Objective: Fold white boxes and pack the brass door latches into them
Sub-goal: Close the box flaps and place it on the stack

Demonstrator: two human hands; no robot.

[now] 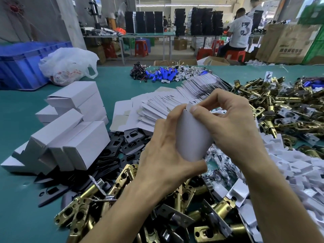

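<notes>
Both hands work above the table [21, 199]. The left hand [164, 160] cradles the white box [192, 137], probably to keep its shape, while the right hand [233, 123] has its grip pinching the top flap. Brass latches [122, 199] are heaped just below the grip, handy for packing.

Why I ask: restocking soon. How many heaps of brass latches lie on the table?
2: the near heap lies along the bottom edge; the right heap lies beside the flat cartons. More may lie hidden outside the frame.

Latch pile [222, 206] off btm edge.
</notes>
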